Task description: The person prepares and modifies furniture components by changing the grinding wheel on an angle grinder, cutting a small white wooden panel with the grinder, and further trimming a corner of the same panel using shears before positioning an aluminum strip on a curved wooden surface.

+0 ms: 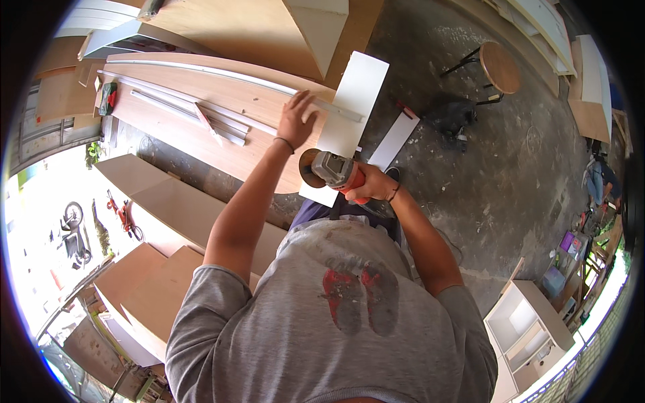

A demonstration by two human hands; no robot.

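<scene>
My right hand (377, 183) is wrapped round the red body of an angle grinder (338, 168). Its round cutting disc (310, 169) points left, over the near end of the wood-coloured board. My left hand (296, 119) is open with its fingers spread, just above a long pale metal strip (201, 72); I cannot tell whether it touches it. The strip's far right end lies across a white panel (363, 77). Shorter metal profiles (191, 115) and a white-and-red slim tool or piece (207, 123) lie on the wood-coloured board (168, 142).
A narrow white board (395, 140) lies on the concrete floor (463, 195) to the right. Beyond it stand a round wooden stool (499, 67) and a dark bag-like heap (451, 121). Cabinet panels (181, 208) line the left, and a white open cabinet (524, 329) stands at lower right.
</scene>
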